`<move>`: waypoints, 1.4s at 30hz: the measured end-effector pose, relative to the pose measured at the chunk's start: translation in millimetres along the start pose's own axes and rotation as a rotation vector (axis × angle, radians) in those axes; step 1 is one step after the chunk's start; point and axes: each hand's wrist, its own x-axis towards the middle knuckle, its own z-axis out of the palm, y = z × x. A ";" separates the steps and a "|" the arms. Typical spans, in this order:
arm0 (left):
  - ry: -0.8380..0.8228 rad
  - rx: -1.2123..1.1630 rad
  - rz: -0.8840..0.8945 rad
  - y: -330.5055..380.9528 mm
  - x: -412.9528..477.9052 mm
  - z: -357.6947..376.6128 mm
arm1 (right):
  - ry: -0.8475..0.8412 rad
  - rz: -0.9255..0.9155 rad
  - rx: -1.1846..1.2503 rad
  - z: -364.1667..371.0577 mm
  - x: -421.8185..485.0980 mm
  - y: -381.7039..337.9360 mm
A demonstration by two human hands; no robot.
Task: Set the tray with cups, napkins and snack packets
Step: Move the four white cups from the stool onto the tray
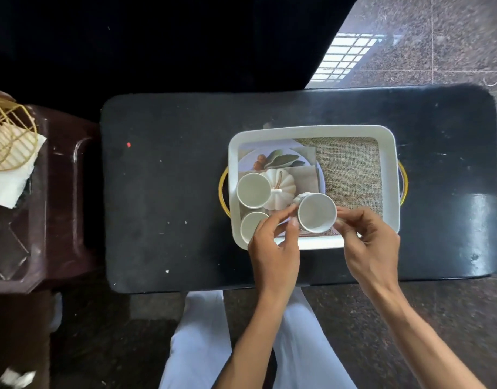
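Both hands pinch one white paper cup [316, 212] by its rim: left hand [272, 249] at its 9 o'clock, right hand [372, 248] at 3, equally near. The cup hovers upright (mouth up) over the near edge of the white tray [387, 175], with two cups [253, 190] at its 9 o'clock and bare burlap at 1.
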 end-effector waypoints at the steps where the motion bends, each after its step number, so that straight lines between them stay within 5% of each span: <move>1: 0.033 0.028 0.000 -1.0 1.6 1.1 | 0.005 0.013 0.002 -0.1 2.5 6.4; 9: 0.118 -0.139 -0.103 -8.1 14.7 -22.7 | -0.030 0.056 -0.027 2.3 10.0 50.0; 30: 0.120 -0.049 -0.040 -6.7 31.8 -74.6 | -0.179 0.141 -0.171 14.1 5.9 45.6; 42: 0.254 -0.060 0.032 -6.3 37.6 -169.5 | -0.323 -0.345 -0.486 84.8 -33.9 -48.7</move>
